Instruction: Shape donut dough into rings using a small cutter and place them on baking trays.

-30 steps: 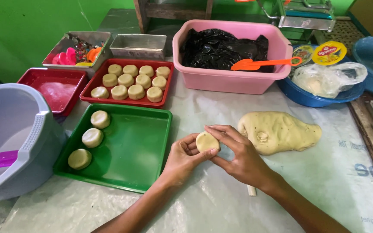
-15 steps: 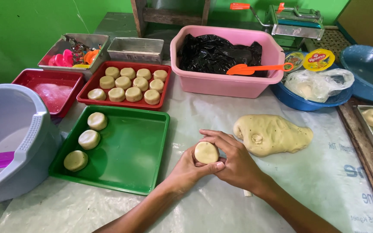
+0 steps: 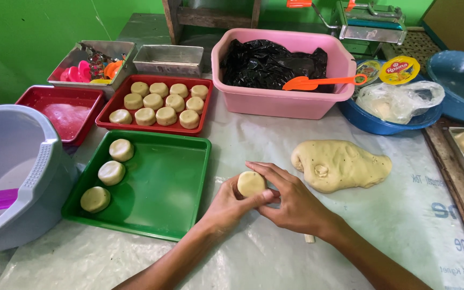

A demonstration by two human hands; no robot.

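while both hands grasp the dough disc (image 3: 251,183), left hand (image 3: 231,203) and right hand (image 3: 291,198) pinching it, the green tray (image 3: 181,215) lies just left, left hand nearer.

The dough ball (image 3: 251,183) is pale yellow, like the dough lump (image 3: 345,166); one tray (image 3: 183,215) is green, another tray (image 3: 115,119) red, the tub (image 3: 291,102) pink.

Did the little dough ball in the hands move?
Cannot tell. The dough ball sits between green tray and big dough lump, as before; the camera shifted.
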